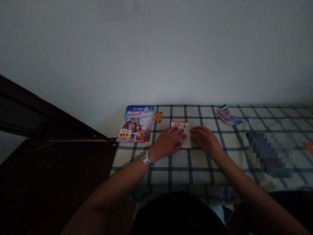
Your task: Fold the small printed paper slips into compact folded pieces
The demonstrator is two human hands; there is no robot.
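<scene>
A small white sheet with red edges and print, a folded leaflet by its look (pixel 187 138), lies on the checked tablecloth (pixel 161 176) in front of me. My left hand (pixel 168 142), with a metal watch on its wrist, rests flat across the leaflet's left part, fingers spread. At the leaflet's right edge is my right hand (pixel 205 138), its fingers stretched out and slightly bent; whether they touch the paper I cannot tell. Left of my hands lies a stack of colourful printed flyers (pixel 134 125).
An orange bear-shaped piece (pixel 158 117) sits beside the stack. Several folded flyers (pixel 227 116) lie fanned out at the back right. A blurred-out patch (pixel 270 155) covers something at the right. Behind the table stands a pale wall (pixel 171 65); dark furniture (pixel 49 120) is at the left.
</scene>
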